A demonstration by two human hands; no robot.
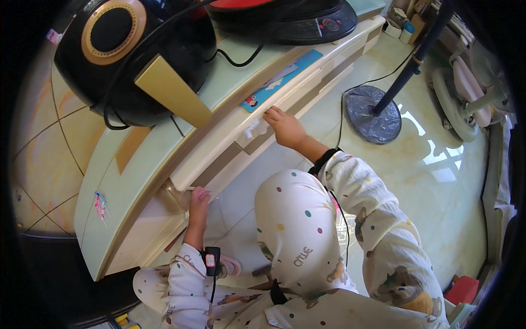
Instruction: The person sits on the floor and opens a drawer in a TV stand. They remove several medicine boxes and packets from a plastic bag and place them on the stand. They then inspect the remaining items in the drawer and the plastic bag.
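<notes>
My right hand (285, 128) has its fingers hooked over the top edge of a white drawer front (213, 152); its thumb is hidden. The drawer is pulled partly out of a long cabinet with a pale green top (144, 172). A blue picture card (283, 80) lies inside the drawer, under the cabinet's overhanging edge. Something white and crumpled, perhaps tissue (251, 129), shows at the drawer front beside my right hand. My left hand (198, 209) is at the near left end of the drawer, fingers curled; whether they hold anything is unclear.
A black air fryer (135, 78) with a gold handle and a black-and-red appliance (283, 20) stand on the cabinet top, cords trailing. Small pink and blue items (100, 205) lie near its end. A plastic-wrapped stand base (372, 114) rests on the tiled floor to the right.
</notes>
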